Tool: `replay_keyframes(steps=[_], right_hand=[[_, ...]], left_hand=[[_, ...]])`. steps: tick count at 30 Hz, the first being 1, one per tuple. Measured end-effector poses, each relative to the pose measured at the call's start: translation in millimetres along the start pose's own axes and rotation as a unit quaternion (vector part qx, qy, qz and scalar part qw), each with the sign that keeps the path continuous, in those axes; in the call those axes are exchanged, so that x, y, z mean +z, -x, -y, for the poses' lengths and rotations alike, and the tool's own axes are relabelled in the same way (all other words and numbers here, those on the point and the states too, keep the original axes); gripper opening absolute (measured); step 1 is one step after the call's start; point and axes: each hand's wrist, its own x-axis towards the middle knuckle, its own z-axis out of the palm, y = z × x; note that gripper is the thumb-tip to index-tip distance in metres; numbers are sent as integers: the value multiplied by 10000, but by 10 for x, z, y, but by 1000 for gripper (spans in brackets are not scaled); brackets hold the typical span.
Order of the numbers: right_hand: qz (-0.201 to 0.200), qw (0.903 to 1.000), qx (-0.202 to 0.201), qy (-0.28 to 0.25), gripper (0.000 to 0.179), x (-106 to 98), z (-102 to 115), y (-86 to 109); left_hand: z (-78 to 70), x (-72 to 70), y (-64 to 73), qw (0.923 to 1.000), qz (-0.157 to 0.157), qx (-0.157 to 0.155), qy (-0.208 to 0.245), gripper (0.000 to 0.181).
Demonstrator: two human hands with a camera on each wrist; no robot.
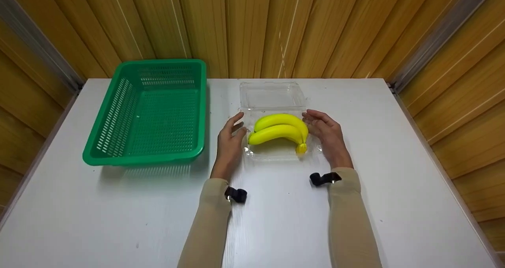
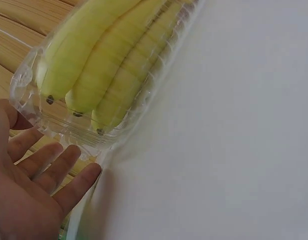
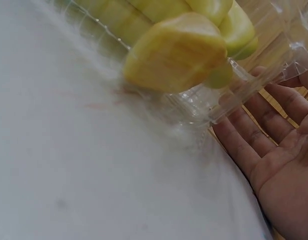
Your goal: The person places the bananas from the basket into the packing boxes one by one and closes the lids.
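Note:
A bunch of yellow bananas (image 1: 278,133) lies in the base of a clear plastic clamshell box (image 1: 272,156). The box's lid (image 1: 272,95) is folded back toward the wall. At the box's left end is my left hand (image 1: 230,143), its fingers spread and fairly straight beside the plastic. My right hand (image 1: 328,137) is at the opposite end, near the banana stem, with its fingers extended along the box's side. Through the clear wall, the left wrist view shows the dark banana tips (image 2: 78,114); the right wrist view shows the thick stem end (image 3: 176,52).
A green perforated plastic basket (image 1: 167,122) stands on the white table (image 1: 276,228), left of the box. Wood-look panel walls (image 1: 244,31) border the table at the back and sides. Each sleeve carries a small black wrist camera (image 1: 236,195).

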Motion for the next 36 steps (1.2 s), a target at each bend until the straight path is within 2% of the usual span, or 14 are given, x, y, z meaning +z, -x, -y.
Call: replay_keyframes(steps=[6, 10, 16, 20, 26, 30, 36], right_hand=[[37, 10000, 28, -33, 38, 34, -4, -19], [24, 9999, 63, -142, 38, 47, 1, -31], [-39, 9996, 99, -268, 39, 68, 0, -61], [-104, 9995, 189, -248, 41, 90, 1, -65], [-154, 9985, 169, -492, 44, 132, -12, -76], [-195, 9979, 236, -565, 47, 162, -11, -94], [-228, 9976, 235, -618, 48, 165, 2, -106]], left_hand=[[17, -12, -27, 9995, 12, -192, 240, 45], [21, -11, -50, 9990, 47, -202, 387, 45], [27, -12, -91, 9992, -16, -252, 302, 43], [62, -26, -108, 9992, -31, -166, 356, 42], [102, -1, -103, 9987, 85, -201, 455, 43], [111, 12, -140, 9988, 34, -146, 466, 43], [134, 34, -186, 9973, 48, -31, 735, 44]])
